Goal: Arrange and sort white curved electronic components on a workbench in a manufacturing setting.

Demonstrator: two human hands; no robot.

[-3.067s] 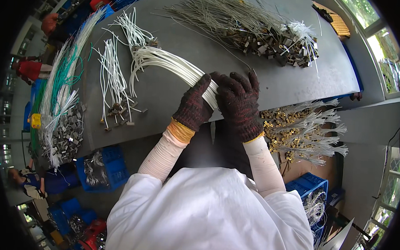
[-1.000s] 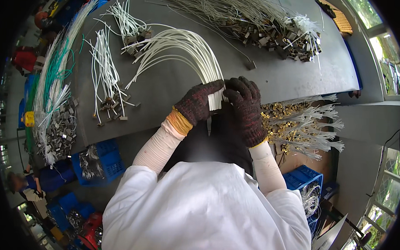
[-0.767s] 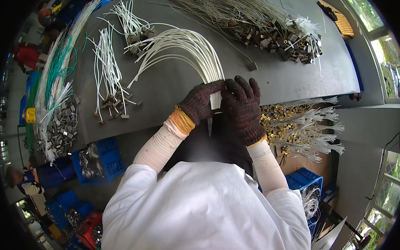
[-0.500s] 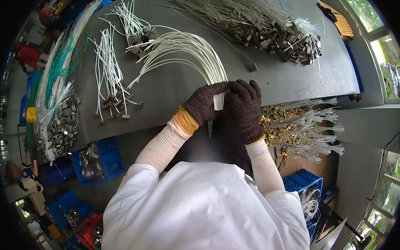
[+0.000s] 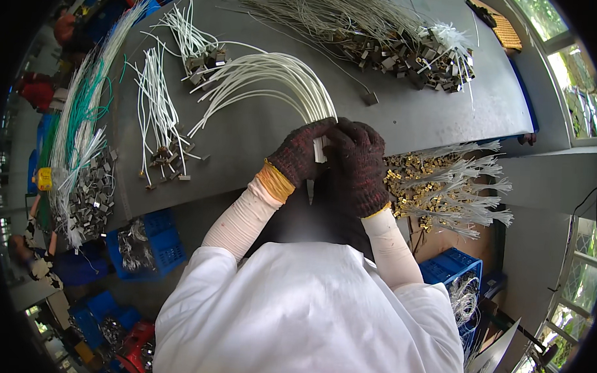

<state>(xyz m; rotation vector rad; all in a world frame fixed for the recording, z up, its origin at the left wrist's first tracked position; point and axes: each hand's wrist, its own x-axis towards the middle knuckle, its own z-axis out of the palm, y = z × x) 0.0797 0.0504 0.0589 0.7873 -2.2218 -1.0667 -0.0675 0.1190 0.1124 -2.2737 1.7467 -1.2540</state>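
Both my hands wear dark red-and-black knit gloves and meet at the near edge of the table. My left hand is closed round a bundle of white coated cables, which arches up and over to the left. The bundle's even cut ends stick out below my left fingers. Against the right side of those ends, my right hand is closed, its bent fingers pressed on the bundle and touching my left fingertips. Whether a small part is also inside the right fingers is hidden.
White cables with metal blocks lie in two bunches on the grey table. Grey wires with metal blocks heap at the back. Brass-coloured pieces with clear strands lie right. Blue crates stand below.
My right fingers, raised and apart from the bundle before, have come down and left onto its cut ends. My left hand keeps its hold; the view has shifted slightly.
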